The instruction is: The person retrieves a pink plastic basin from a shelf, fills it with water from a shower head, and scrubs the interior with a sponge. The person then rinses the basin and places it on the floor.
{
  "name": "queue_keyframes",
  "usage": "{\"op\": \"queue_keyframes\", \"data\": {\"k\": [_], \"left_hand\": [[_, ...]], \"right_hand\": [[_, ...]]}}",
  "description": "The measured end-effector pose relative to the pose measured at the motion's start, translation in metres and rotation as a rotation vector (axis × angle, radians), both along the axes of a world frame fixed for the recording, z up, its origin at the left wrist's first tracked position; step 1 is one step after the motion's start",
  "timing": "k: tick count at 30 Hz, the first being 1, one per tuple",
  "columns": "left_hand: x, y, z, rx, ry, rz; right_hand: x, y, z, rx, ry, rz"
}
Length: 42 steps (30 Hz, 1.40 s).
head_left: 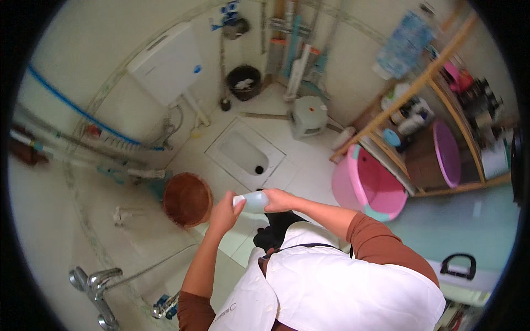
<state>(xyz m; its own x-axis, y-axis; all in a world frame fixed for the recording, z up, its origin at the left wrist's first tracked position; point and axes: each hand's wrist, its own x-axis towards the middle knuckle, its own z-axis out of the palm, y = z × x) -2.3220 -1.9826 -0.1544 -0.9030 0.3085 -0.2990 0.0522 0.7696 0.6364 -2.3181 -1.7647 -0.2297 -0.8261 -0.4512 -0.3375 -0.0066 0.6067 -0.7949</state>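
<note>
Pale bottle (253, 202), crosswise, between left grip (223, 213) and right grip (279, 200)

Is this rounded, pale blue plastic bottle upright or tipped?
Tipped: the bottle lies sideways, spanning from left hand to right hand.

A pale blue bottle (254, 202) is held sideways — white end leftward.

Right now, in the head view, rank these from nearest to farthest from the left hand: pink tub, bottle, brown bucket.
1. Bottle, touching the left hand.
2. Brown bucket, on that hand's left.
3. Pink tub, well over to the right.
</note>
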Motion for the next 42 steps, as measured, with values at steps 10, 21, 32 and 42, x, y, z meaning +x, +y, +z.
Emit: {"op": "queue_keyframes", "data": {"k": [10,21,32,42], "left_hand": [[0.035,0.129,0.040,0.117,0.210,-0.763],[0.071,0.374,0.019,-0.124,0.464,-0.534],[0.057,0.486,0.041,-0.009,0.576,-0.817],[0.062,0.430,0.009,0.115,0.153,-0.399]], "right_hand": [[0.102,0.139,0.022,-0.238,-0.143,-0.145],[0.194,0.295,0.020,-0.076,0.022,-0.750],[0.197,0.414,0.026,-0.404,0.039,-0.672],[0.159,0.480,0.037,0.042,0.158,-0.885]]}}
